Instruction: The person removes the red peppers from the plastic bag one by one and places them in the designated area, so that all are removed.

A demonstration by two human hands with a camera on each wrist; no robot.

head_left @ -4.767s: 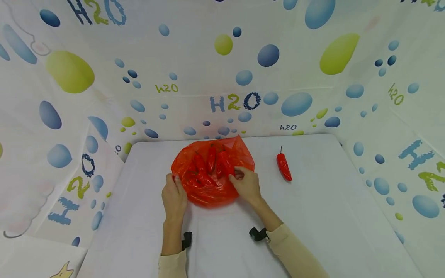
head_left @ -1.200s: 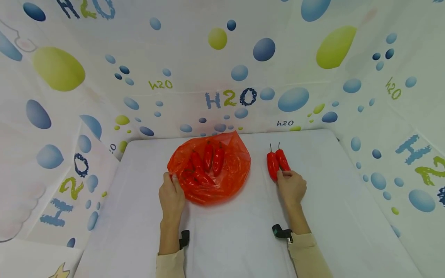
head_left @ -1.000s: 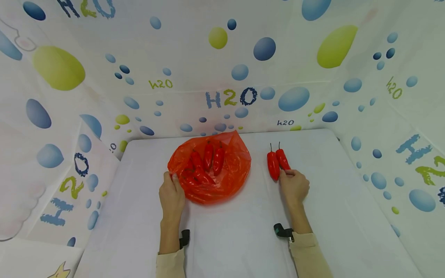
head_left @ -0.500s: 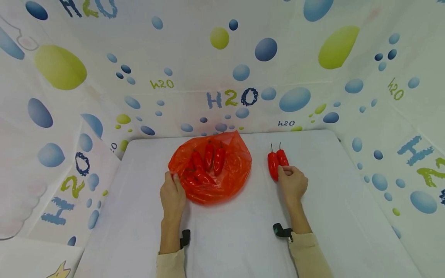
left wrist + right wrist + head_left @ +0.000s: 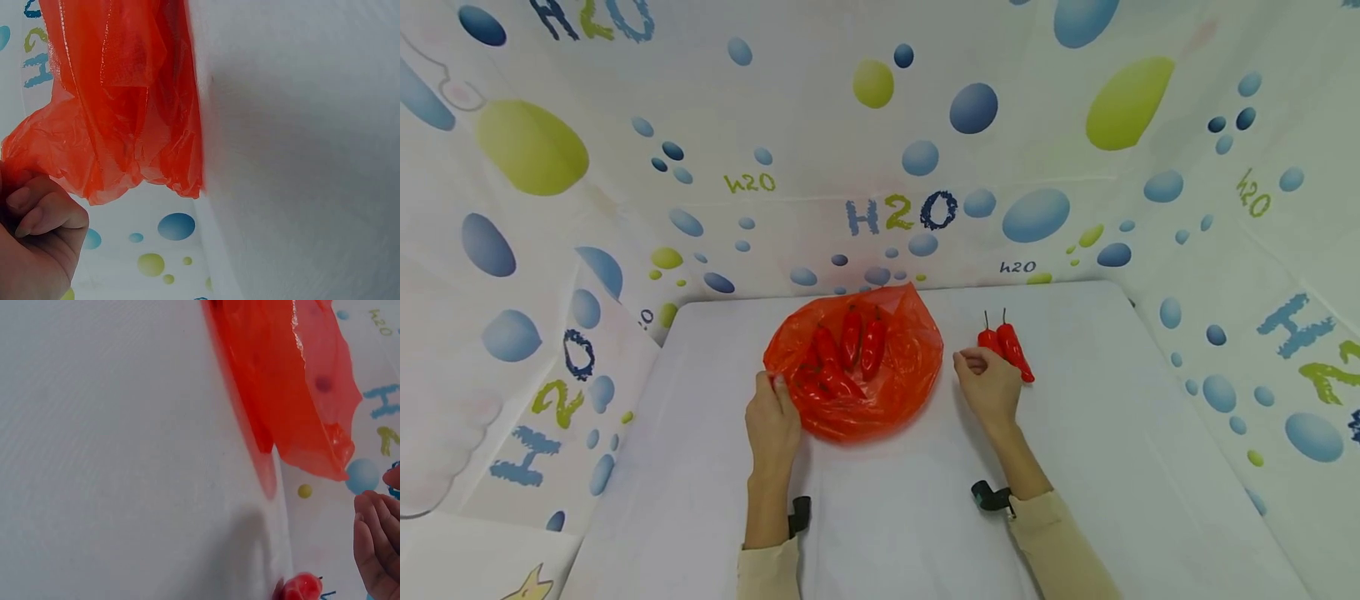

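A red plastic bag [image 5: 917,375] lies spread open on the table, with several red chili peppers [image 5: 872,346] inside. My left hand [image 5: 773,425] pinches its left rim; the left wrist view shows the curled fingers at the crumpled plastic [image 5: 125,119]. Right of the bag, two more chili peppers [image 5: 1015,352] lie side by side with stems pointing away. My right hand [image 5: 991,387] is between the bag and this pair, fingers loosely bent and holding nothing. It covers the lower part of the left pepper. In the right wrist view one pepper [image 5: 303,587] shows at the bottom.
A white table [image 5: 880,533] carries everything. Behind it and along both sides hangs a white curtain [image 5: 820,108] printed with blue and green drops. A small black camera sits on each wrist, the right one [image 5: 990,497] near the sleeve cuff.
My right hand took a chili pepper from the bag and laid it beside the other one. It has since let go and moved left towards the bag. My left hand keeps its hold.
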